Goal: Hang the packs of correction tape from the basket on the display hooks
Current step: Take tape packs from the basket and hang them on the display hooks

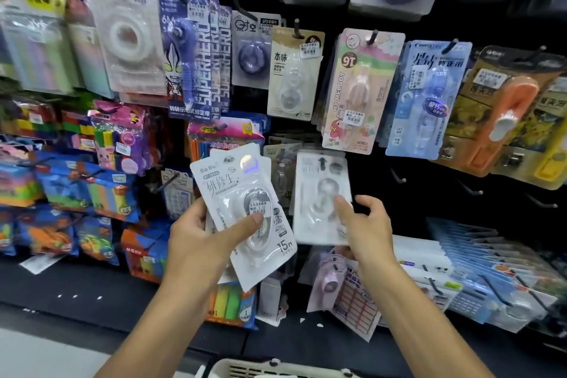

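1. There is one view, from the head camera, looking down at two bare hands in front of a dark shop wall full of hanging packs.
2. The left hand (196, 233) is in the middle of the frame, a bit to the left. Its fingers and thumb are clamped on a small stack of white correction tape packs (245, 212). The thumb lies across the front pack, next to its price sticker. The stack is tilted, with the top leaning left.
3. The right hand (365, 224) is just right of the middle. Its fingers pinch the lower right side of one more white pack (319, 193). This pack is blurry.
4. The top of that blurry pack sits at a black hook (322, 163) on the wall. It is hard to tell if the pack is all the way on the hook.
5. The two white packs are just beside each other, with a small gap between them.
6. The basket (276, 370) shows at the bottom middle of the frame. Only its pale rim can be seen.
7. In the upper half hang more packs in a row: a purple superhero pack (190, 55), a tan pack (291, 70), a pink pack (356, 89), a blue pack (426, 98) and an orange pack (503, 110).
8. Bare black hooks (399, 176) stick out of the wall at the right middle.
9. Bright packs of colored blocks (61, 178) fill the left side.
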Action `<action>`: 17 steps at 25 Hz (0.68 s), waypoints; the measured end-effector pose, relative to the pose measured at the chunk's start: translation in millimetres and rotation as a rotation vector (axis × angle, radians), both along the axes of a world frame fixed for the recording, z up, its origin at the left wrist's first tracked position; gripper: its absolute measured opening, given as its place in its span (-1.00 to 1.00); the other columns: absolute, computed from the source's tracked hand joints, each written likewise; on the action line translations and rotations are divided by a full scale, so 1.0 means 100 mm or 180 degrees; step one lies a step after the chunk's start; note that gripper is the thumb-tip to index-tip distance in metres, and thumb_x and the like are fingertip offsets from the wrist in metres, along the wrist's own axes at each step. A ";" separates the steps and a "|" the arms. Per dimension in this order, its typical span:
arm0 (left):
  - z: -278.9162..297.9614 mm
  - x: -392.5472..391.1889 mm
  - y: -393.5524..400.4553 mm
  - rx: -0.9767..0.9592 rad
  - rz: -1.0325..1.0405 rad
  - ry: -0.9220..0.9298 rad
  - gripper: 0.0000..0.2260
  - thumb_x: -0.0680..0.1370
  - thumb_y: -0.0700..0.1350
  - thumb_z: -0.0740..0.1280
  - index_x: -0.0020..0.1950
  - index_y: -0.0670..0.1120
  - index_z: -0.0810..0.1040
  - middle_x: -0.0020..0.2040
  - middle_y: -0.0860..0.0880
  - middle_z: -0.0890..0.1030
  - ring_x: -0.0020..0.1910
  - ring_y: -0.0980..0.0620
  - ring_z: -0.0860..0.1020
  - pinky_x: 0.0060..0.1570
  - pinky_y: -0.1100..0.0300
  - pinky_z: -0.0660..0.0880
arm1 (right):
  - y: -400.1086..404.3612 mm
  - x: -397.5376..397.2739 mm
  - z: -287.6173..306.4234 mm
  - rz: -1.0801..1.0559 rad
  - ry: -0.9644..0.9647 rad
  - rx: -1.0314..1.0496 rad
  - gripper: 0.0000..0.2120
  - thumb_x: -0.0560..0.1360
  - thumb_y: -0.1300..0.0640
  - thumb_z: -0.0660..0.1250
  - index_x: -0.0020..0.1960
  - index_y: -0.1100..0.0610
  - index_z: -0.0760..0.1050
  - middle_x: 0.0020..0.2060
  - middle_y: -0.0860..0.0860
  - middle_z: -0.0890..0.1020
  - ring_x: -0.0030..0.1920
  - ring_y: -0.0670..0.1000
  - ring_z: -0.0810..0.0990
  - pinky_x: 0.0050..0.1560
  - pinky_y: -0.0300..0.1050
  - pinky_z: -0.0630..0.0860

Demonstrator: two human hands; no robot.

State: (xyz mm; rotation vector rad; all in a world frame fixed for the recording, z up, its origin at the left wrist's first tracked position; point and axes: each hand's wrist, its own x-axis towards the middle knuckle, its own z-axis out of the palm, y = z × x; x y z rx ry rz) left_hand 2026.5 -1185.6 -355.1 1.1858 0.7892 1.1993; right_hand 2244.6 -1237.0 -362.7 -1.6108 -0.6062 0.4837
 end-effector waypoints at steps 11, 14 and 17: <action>-0.09 0.22 -0.02 -0.0117 -0.0589 -0.0092 -0.56 0.26 -0.03 0.59 0.12 -0.02 0.68 0.00 -0.05 0.77 -0.06 -0.07 0.75 -0.25 0.16 0.66 | -0.29 -0.42 -0.02 0.1678 0.0630 0.0808 -0.64 0.41 0.06 0.55 0.15 0.14 0.58 -0.03 0.09 0.76 -0.08 0.08 0.76 -0.19 -0.15 0.66; -0.06 0.18 0.03 -0.0238 -0.0245 -0.0202 -0.67 0.38 -0.07 0.52 0.14 0.02 0.67 0.00 0.00 0.77 -0.04 -0.05 0.75 -0.14 0.03 0.66 | -0.37 -0.34 -0.05 0.1046 0.0495 0.0622 -0.78 0.51 0.03 0.46 0.10 0.06 0.54 -0.15 0.04 0.76 -0.29 0.01 0.71 -0.46 -0.13 0.54; 0.00 0.10 0.08 -0.0202 -0.0030 -0.0266 -0.70 0.40 -0.07 0.51 0.12 0.04 0.68 0.00 0.03 0.77 -0.04 -0.03 0.75 -0.11 0.01 0.65 | -0.37 -0.25 -0.12 0.0584 0.0120 0.0463 -0.85 0.53 -0.02 0.44 0.06 -0.05 0.54 -0.11 -0.15 0.73 -0.17 -0.10 0.72 -0.22 -0.14 0.56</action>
